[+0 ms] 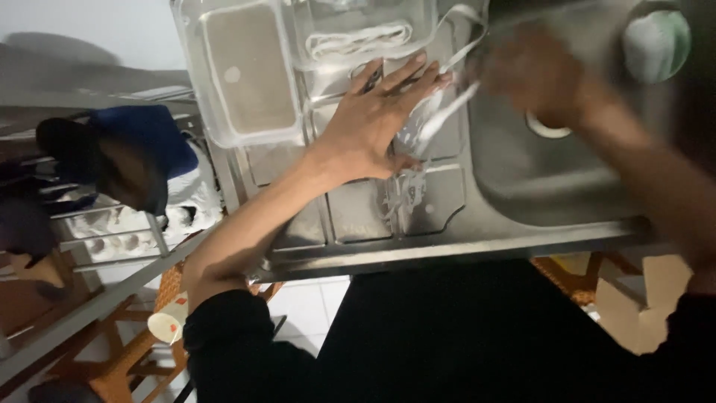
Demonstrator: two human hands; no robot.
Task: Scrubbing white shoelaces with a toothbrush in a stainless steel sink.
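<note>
On the ribbed steel drainboard beside the sink basin, the left hand lies flat with fingers spread over a thin clear plastic piece, just below clear plastic containers, while the blurred right hand hovers over the basin, its grip unreadable.

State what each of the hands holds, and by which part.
Left hand lies flat on the drainboard, gripping nothing. Right hand is too blurred to tell.
</note>
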